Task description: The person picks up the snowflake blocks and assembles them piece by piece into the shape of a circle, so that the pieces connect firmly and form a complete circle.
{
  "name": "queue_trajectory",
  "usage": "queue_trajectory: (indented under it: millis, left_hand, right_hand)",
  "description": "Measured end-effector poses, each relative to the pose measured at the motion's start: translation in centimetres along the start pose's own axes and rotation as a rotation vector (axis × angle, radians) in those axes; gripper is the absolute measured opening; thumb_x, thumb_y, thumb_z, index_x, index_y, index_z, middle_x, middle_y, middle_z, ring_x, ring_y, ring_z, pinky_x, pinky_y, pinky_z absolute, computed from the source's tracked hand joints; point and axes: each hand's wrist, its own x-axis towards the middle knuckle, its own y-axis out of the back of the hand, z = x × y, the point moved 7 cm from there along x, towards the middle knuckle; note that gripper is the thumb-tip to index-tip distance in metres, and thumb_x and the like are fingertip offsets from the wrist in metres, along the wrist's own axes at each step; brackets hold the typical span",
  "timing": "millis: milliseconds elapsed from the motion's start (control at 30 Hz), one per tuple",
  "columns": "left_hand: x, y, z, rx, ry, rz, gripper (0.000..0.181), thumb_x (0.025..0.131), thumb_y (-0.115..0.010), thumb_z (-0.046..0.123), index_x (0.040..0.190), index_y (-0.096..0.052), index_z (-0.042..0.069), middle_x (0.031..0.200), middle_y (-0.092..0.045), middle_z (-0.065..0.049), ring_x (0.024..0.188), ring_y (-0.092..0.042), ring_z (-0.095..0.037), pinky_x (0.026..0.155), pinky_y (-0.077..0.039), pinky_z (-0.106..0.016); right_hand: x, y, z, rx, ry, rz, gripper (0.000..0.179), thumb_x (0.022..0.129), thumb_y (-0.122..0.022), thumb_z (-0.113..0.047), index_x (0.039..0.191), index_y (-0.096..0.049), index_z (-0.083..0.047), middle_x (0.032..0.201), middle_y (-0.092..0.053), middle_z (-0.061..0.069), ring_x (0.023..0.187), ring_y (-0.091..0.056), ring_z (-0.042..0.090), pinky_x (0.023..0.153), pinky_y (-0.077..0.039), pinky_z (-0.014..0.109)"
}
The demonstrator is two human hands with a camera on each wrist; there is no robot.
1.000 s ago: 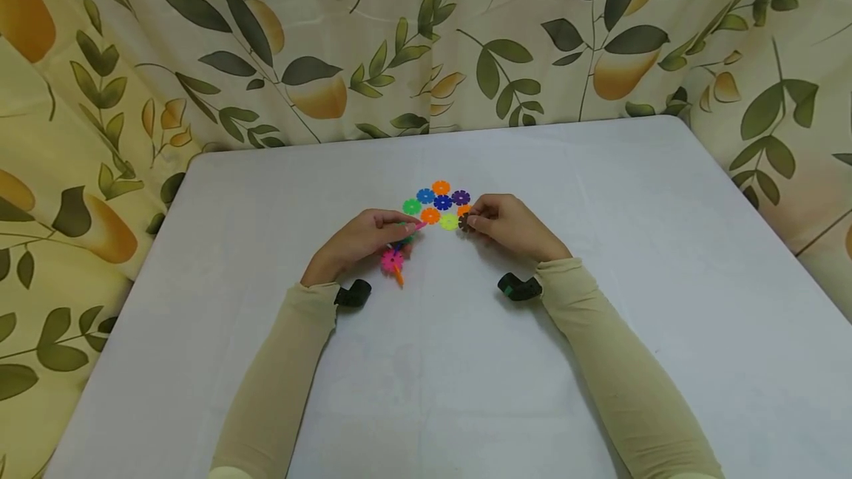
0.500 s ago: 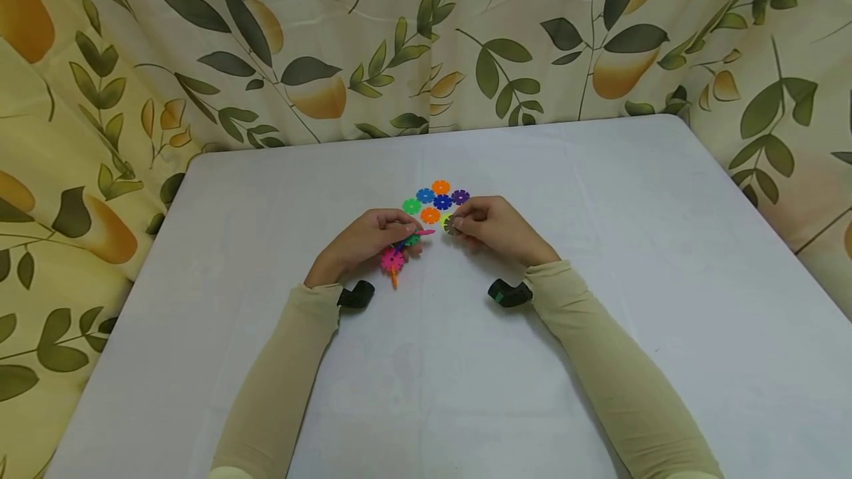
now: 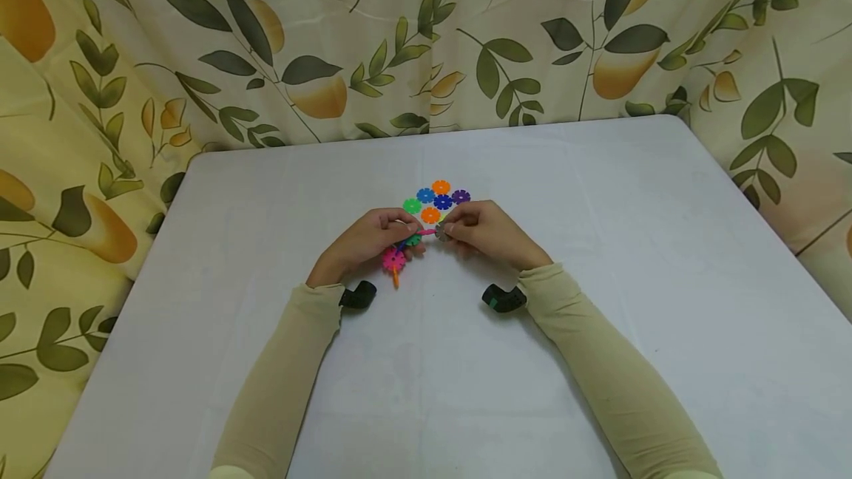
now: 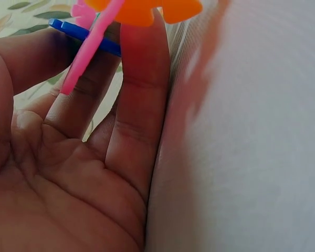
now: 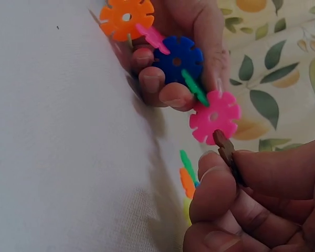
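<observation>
My left hand grips a chain of interlocked notched plastic discs. In the right wrist view the chain runs from an orange disc through a pink one, a blue disc and a green disc to a pink end disc. My right hand pinches a brown disc between thumb and fingers. Its edge meets the lower rim of the pink end disc; whether their slots interlock, I cannot tell. Left wrist view: the blue disc lies among the fingers, under an orange disc.
Loose discs lie flat just beyond the hands: orange, light blue, dark blue, purple, green and another orange. A yellow-green one is mostly hidden. A patterned curtain hangs behind the white table.
My right hand has moved left with the brown disc, from beside the loose discs to the pink end disc. The left hand has shifted only slightly, and the chain's pink end now points toward the right hand.
</observation>
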Motion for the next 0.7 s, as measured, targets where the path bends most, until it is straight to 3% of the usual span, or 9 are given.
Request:
queue_trajectory:
  millis: [267, 700]
  left_hand:
    - [-0.05, -0.21, 0.2, -0.005, -0.013, -0.004, 0.025, 0.114, -0.054, 0.016, 0.127, -0.064, -0.004, 0.107, -0.078, -0.017, 0.091, -0.074, -0.023, 0.088, -0.059, -0.029]
    - [-0.02, -0.19, 0.04, -0.036, 0.004, 0.08, 0.023, 0.114, -0.056, 0.016, 0.123, -0.064, -0.004, 0.106, -0.079, -0.018, 0.096, -0.077, -0.025, 0.092, -0.06, -0.031]
  right_hand:
    - [-0.02, -0.32, -0.23, -0.002, -0.006, -0.008, 0.016, 0.107, -0.064, -0.008, 0.113, -0.073, 0.004, 0.09, -0.074, 0.014, 0.069, -0.063, 0.021, 0.062, -0.053, 0.025]
    - [0.27, -0.43, 0.19, 0.008, 0.058, 0.104, 0.015, 0.105, -0.066, -0.004, 0.111, -0.075, 0.006, 0.086, -0.074, 0.012, 0.067, -0.063, 0.018, 0.058, -0.051, 0.024]
